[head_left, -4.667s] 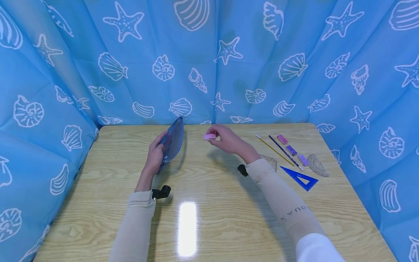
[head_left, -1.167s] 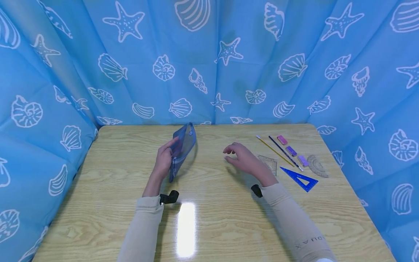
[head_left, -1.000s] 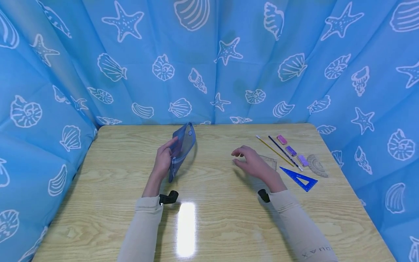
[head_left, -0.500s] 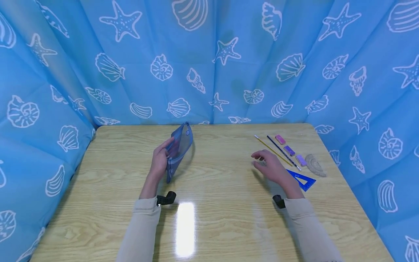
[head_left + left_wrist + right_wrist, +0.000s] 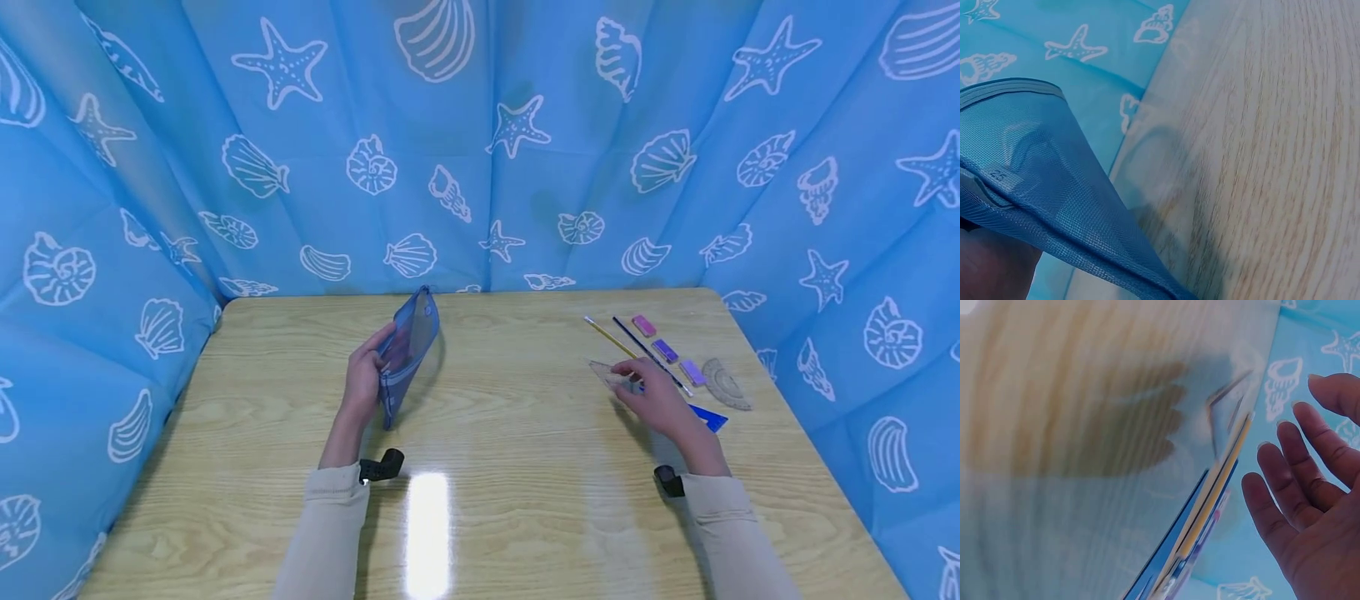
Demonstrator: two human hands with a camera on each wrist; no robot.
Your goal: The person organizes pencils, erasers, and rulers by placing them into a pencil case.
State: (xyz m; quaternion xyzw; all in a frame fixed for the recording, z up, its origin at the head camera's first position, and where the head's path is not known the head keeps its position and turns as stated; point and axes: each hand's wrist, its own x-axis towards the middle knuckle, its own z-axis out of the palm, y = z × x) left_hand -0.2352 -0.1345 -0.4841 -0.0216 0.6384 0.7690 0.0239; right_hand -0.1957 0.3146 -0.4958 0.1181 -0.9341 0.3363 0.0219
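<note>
On the left of the table, my left hand (image 5: 363, 385) grips a blue mesh zip pouch (image 5: 420, 329), its mouth facing right and gaping. Something pinkish shows through the mesh. In the left wrist view the pouch (image 5: 1079, 181) fills the lower left, with part of the hand below it. My right hand (image 5: 658, 398) is at a clear set square (image 5: 602, 372), fingertips right over it and covering part of it. The right wrist view shows this hand (image 5: 1310, 481) with fingers slightly bent and apart, nothing between them. Beneath the hand, a blue set square (image 5: 708, 418) is partly hidden.
Beyond my right hand lie a yellow pencil (image 5: 606, 334), a dark pencil (image 5: 636, 337), a pink eraser (image 5: 643, 326), two purple erasers (image 5: 664, 351) and a clear protractor (image 5: 724, 385). A blue shell-print curtain (image 5: 465, 150) surrounds the wooden table (image 5: 510, 467).
Earlier my right hand held a pink eraser near the pouch; it then came away without it. Since then it has moved right to the clear set square. The left hand keeps hold of the pouch.
</note>
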